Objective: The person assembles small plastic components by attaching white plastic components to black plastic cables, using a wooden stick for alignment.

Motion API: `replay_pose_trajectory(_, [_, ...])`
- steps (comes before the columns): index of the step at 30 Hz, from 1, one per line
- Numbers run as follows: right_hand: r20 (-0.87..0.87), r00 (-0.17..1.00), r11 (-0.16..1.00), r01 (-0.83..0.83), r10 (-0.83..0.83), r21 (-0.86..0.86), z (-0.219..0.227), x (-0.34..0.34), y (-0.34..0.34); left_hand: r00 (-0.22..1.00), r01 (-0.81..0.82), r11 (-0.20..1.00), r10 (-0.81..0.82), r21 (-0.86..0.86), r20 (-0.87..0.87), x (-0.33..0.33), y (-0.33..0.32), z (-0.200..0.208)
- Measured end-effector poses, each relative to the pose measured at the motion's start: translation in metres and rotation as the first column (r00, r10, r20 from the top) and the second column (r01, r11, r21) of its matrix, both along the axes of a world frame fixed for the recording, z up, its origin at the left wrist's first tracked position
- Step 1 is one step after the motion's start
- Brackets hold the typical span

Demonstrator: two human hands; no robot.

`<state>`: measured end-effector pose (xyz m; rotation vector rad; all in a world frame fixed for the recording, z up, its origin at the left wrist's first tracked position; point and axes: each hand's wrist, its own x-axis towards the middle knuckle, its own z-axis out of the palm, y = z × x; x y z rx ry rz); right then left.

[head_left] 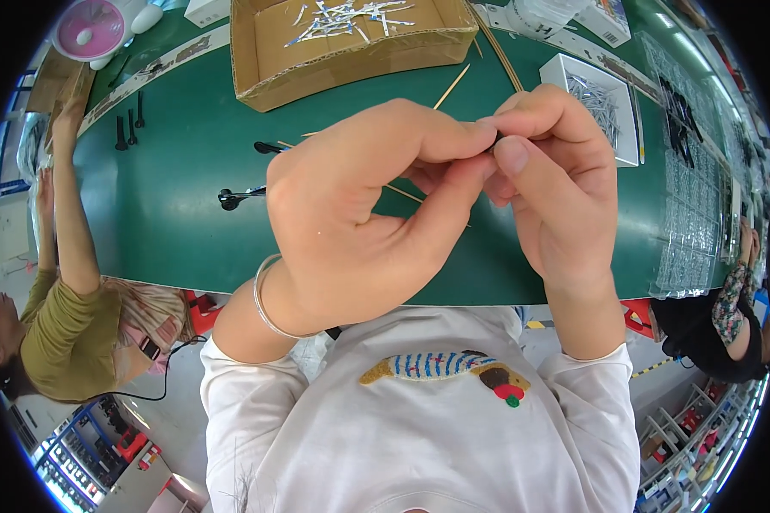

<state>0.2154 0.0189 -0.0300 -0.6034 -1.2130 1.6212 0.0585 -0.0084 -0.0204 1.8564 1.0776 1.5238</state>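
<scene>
My left hand and my right hand meet above the table, fingertips to fingertips. Between them they pinch a small black piece, mostly covered by the fingers, so its exact kind does not show. Left of my left hand a black part with a round end and a shiny shaft lies on the green table. A second black rounded part shows just behind that hand, partly hidden by it. Thin wooden sticks lie beyond and beneath my hands.
A cardboard box with white-and-blue strips stands at the back. Right of it is a white box of small metallic pieces. Clear plastic trays line the right side. Several black parts lie left. Other people sit at both sides.
</scene>
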Motion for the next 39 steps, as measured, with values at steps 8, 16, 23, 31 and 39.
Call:
replay_pose_trajectory(8, [-0.032,0.999,1.000,0.011,-0.010,0.025,-0.0016,0.0000,0.0011,1.000,-0.006,0.999,0.007,-0.040,0.028,0.0023,0.0000,-0.0002])
replay_pose_trajectory(16, [-0.007,0.999,0.999,0.043,-0.043,0.005,0.0034,-0.0023,-0.0010,0.998,-0.001,0.997,0.007,-0.077,0.067,0.0012,0.0011,0.0012])
replay_pose_trajectory(23, [-0.002,0.998,0.996,0.062,-0.062,0.063,0.0003,-0.0036,-0.0006,0.999,-0.031,1.000,0.031,-0.003,0.010,0.0005,0.0017,0.0010])
replay_pose_trajectory(31, [0.036,0.994,0.981,0.099,-0.106,0.165,-0.0034,-0.0015,0.0015,0.995,-0.066,0.994,0.072,0.087,-0.070,-0.0001,0.0027,-0.0024])
replay_pose_trajectory(39, [0.041,0.994,0.986,0.095,-0.101,0.134,-0.0035,-0.0003,0.0003,0.994,-0.058,0.995,0.066,0.085,-0.091,0.0001,0.0016,-0.0031])
